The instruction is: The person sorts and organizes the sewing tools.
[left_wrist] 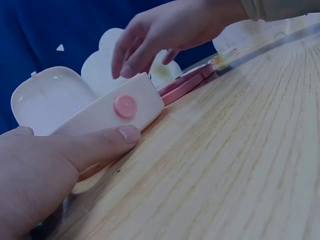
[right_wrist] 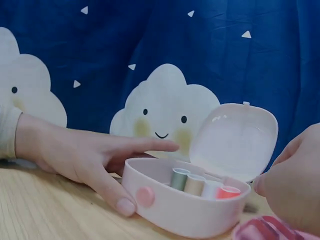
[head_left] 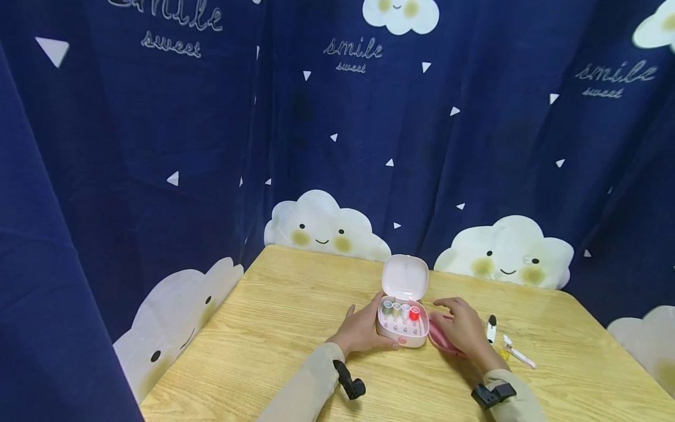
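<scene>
Sewing box: the pale pink box [head_left: 388, 333] stands upright on the worktop [head_left: 237, 351], between the two hands, its lid [head_left: 405, 276] raised at the back.
Spools: grey-green [head_left: 387, 308], beige [head_left: 396, 310], white [head_left: 405, 312] and red [head_left: 414, 313], side by side along the back of the box.
Front button: a round pink button [head_left: 402, 340] on the box's front wall.
Left hand: this hand [head_left: 361, 331] holds the box's left side, thumb against the front.
Right hand: fingers bent, this hand [head_left: 463, 328] hangs by the box's right edge; whether it pinches anything I cannot tell.
Pink piece: a darker pink piece [head_left: 442, 339] lies just right of the box, partly under the right hand.
Farther right: a black-and-white item [head_left: 491, 330], a yellow item [head_left: 504, 354] and a slim white stick [head_left: 522, 356] lie near one another.
Backdrop: a navy curtain [head_left: 205, 135] with smiling clouds.
</scene>
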The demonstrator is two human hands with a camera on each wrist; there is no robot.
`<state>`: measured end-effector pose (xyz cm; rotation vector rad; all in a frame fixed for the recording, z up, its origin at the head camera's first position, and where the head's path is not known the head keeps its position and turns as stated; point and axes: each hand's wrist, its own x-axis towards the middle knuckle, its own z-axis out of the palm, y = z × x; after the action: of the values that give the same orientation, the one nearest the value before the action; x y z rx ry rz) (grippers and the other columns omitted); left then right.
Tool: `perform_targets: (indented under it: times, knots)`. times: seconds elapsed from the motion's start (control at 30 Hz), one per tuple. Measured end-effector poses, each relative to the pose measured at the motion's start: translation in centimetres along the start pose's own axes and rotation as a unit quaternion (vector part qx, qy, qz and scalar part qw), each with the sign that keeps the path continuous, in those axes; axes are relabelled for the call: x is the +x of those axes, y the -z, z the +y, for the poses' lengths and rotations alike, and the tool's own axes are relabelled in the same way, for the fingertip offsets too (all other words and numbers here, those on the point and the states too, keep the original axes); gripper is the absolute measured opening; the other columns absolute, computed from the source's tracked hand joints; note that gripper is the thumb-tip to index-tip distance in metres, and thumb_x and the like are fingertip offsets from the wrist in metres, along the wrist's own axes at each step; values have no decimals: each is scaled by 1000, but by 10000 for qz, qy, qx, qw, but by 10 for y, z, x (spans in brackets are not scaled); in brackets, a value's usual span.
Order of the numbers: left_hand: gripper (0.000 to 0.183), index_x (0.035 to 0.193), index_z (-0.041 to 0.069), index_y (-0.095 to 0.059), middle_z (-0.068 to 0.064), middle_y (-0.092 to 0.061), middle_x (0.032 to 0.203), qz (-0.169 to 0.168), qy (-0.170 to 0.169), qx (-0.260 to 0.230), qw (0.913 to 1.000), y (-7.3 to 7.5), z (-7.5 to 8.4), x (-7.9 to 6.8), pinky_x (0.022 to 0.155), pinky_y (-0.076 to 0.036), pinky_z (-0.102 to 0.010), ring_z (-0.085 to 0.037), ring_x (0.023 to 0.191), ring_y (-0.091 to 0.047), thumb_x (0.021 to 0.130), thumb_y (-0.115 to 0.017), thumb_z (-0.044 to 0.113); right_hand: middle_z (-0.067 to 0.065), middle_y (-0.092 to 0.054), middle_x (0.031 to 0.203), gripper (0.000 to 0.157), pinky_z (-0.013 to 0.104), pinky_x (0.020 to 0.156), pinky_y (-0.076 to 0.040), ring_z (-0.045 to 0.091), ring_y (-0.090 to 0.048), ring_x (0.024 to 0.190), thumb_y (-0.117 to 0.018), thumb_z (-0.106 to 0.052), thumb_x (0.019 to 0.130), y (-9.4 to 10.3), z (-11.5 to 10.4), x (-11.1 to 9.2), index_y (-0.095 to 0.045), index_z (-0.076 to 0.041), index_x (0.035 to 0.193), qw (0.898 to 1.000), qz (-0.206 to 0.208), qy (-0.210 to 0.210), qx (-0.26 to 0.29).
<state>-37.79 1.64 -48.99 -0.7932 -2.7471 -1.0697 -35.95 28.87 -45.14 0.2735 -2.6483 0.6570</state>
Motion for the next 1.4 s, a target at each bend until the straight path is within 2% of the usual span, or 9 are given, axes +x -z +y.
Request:
perform_targets:
  times: [0.27, 0.47, 0.63, 0.77, 1.0, 1.27, 1.4]
  knots:
    - [129, 167, 21, -16, 8, -35, 164, -11, -8, -15, 10000, -1, 2, 0, 121, -11, -62, -14, 145, -40, 70, -90, 63, 25, -65, 121, 33, 64, 94, -48, 47, -61, 114, -75, -20, 95, 3, 14, -19, -72, -1, 122, 9999, 9, 27, -96]
    - [130, 167, 23, -15, 9, -36, 164, 1, 0, -30, 10000, -2, 2, -1, 121, -11, -62, -14, 145, -41, 69, -89, 64, 23, -66, 119, 40, 65, 86, -49, 46, -63, 111, -77, -29, 93, -4, 21, -28, -74, -4, 124, 9976, -178, -126, -664]
    - [129, 167, 23, -15, 8, -38, 163, 61, -68, -88, 9999, 1, 3, -1, 120, -11, -64, -15, 144, -42, 70, -90, 62, 20, -65, 121, 38, 67, 81, -41, 46, -61, 109, -75, -32, 93, -11, 25, -31, -75, -10, 124, 9948, -222, -279, -952]
    - [129, 168, 23, -13, 7, -38, 163, 12, -92, -132, 9999, 2, 3, -2, 120, -11, -64, -15, 144, -42, 71, -90, 61, 17, -64, 120, 34, 70, 83, -39, 44, -60, 108, -72, -30, 95, -14, 26, -34, -76, -11, 123, 9942, -233, -326, -1000]
    - [129, 168, 23, -13, 6, -35, 165, -6, -32, 47, 10000, 2, 1, -3, 121, -11, -63, -16, 144, -42, 71, -89, 62, 18, -64, 121, 31, 71, 83, -39, 44, -60, 109, -70, -26, 97, -18, 27, -34, -76, -11, 123, 9945, -150, -173, -1024]
    - [129, 168, 22, -13, 6, -35, 165, -53, -26, -51, 10000, -1, 1, -3, 121, -11, -62, -15, 145, -40, 71, -89, 62, 21, -66, 119, 26, 71, 81, -40, 48, -61, 109, -73, -23, 94, -16, 28, -36, -79, -10, 116, 9943, -114, -199, -1044]
    - [128, 167, 23, -16, 7, -38, 163, 49, -41, -88, 9999, 2, 3, -2, 121, -11, -63, -15, 144, -42, 71, -90, 62, 22, -66, 118, 24, 70, 81, -40, 48, -62, 108, -74, -22, 93, -16, 29, -35, -80, -9, 113, 9953, -27, -84, -965]
